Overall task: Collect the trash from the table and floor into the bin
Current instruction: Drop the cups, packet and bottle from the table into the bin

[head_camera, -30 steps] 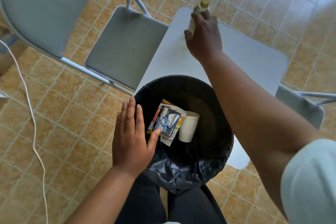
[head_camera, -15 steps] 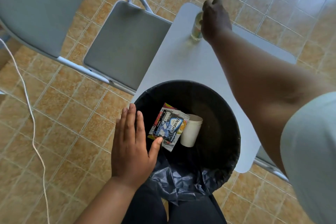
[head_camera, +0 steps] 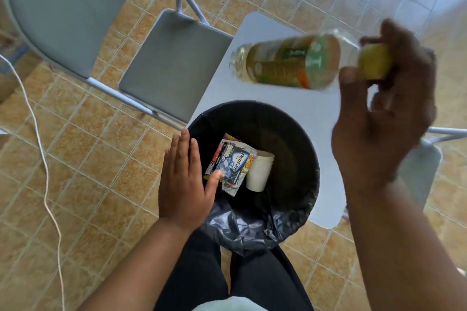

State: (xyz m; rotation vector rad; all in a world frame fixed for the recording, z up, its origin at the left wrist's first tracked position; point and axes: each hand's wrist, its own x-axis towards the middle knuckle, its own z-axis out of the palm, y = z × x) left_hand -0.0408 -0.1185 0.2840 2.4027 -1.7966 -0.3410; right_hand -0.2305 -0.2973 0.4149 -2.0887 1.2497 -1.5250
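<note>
My right hand [head_camera: 386, 108] grips a clear plastic bottle [head_camera: 288, 62] by its yellow cap end. The bottle lies sideways in the air above the small white table [head_camera: 255, 33], just beyond the bin, and is blurred. The black bin [head_camera: 300, 159], lined with a dark bag, stands between my knees. Inside it lie a gum wrapper [head_camera: 231, 165] and a white paper cup [head_camera: 260, 170]. My left hand [head_camera: 184, 179] rests flat on the bin's left rim, fingers straight and holding nothing.
A grey folding chair [head_camera: 174, 63] stands left of the table. Part of a second chair [head_camera: 424, 166] shows behind my right arm. A white cable [head_camera: 45, 166] runs across the tan tiled floor on the left.
My right hand has lifted the bottle off the far side of the table, tipped it sideways and brought it toward me above the table. My left hand has stayed on the rim.
</note>
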